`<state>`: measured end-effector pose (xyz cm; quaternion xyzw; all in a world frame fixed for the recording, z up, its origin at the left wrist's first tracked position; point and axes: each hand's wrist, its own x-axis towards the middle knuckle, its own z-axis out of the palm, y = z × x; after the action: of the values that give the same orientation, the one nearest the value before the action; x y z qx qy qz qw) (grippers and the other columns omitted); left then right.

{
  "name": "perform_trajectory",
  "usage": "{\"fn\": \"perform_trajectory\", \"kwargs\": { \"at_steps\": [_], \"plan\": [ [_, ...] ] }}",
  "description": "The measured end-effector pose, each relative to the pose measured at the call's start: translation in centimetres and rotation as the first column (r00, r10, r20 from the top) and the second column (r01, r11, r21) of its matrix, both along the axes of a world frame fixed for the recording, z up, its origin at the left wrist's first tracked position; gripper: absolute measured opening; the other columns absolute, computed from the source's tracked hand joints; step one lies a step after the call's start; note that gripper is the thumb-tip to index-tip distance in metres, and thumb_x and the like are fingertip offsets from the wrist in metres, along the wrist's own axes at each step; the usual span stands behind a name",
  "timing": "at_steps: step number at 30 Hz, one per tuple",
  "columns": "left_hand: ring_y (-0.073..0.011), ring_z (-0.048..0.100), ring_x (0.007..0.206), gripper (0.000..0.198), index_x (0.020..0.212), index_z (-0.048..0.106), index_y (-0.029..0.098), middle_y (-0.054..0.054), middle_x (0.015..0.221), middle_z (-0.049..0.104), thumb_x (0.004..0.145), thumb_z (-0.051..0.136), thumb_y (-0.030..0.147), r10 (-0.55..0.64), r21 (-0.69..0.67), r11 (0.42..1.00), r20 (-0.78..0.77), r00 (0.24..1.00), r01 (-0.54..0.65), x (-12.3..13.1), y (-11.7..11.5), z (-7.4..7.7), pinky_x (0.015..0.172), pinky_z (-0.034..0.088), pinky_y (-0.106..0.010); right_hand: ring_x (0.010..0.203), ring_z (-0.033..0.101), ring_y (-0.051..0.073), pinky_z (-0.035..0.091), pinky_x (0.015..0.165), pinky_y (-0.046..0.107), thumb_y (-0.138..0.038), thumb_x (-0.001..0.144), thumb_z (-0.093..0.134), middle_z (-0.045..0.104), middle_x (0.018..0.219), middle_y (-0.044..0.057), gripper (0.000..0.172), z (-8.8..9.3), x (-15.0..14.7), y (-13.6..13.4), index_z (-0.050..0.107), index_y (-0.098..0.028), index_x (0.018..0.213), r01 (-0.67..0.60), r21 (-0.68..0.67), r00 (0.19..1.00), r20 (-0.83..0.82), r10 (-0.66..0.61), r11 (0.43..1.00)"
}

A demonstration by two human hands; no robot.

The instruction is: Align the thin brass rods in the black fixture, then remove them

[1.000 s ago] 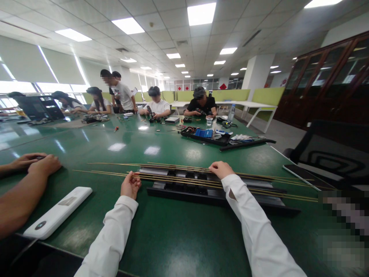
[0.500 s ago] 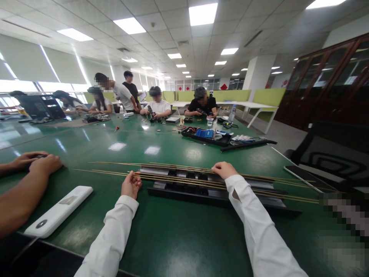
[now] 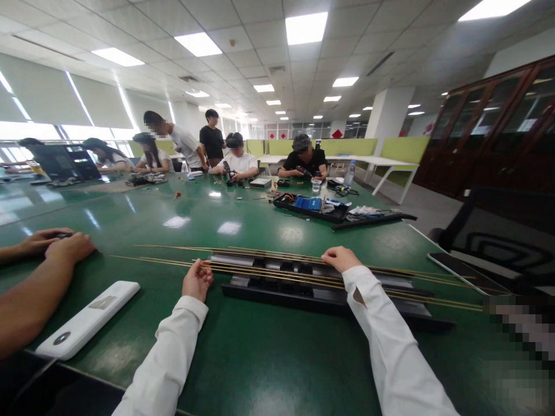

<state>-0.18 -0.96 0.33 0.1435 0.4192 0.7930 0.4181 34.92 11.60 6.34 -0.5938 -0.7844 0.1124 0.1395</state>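
Observation:
Several thin brass-coloured rods (image 3: 277,274) stretch sideways in front of me, above two long dark rails (image 3: 260,292) with grey insides and black blocks in them. My left hand (image 3: 198,281) is closed in a pinch at the near group of rods, by the rails' left end. Farther right, my right hand (image 3: 342,258) pinches at the far group of rods, its fingertips pointing left. How many rods each hand grips is hidden by the fingers.
A white oblong device (image 3: 89,320) lies at left, beside a co-worker's forearm (image 3: 39,294) and hands. Beyond the rails stands a black tool tray (image 3: 332,215). A dark flat panel (image 3: 466,271) rests at the right edge. Other people sit across the green table (image 3: 243,358).
My right hand has shifted slightly right along the rods. My left hand stays nearly in place. In the background, a standing person in black has moved right.

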Motion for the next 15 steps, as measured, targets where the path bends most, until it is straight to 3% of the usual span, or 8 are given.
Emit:
{"fn": "perform_trajectory", "kwargs": {
  "at_steps": [15],
  "plan": [
    [-0.0061, 0.041, 0.037, 0.018, 0.066, 0.057, 0.011, 0.001, 0.044, 0.045, 0.068, 0.051, 0.028, 0.0, -0.009, 1.0, -0.013, 1.0, 0.0, -0.19, -0.01, -0.12, 0.036, 0.033, -0.016, 0.065, 0.055, 0.012, 0.037, 0.058, 0.021, -0.033, 0.068, 0.05, 0.063, 0.065, 0.0, 0.019, -0.05, 0.36, 0.04, 0.065, -0.023, 0.062, 0.012, -0.003, 1.0, -0.015, -0.012, 1.0]
  ]
}}
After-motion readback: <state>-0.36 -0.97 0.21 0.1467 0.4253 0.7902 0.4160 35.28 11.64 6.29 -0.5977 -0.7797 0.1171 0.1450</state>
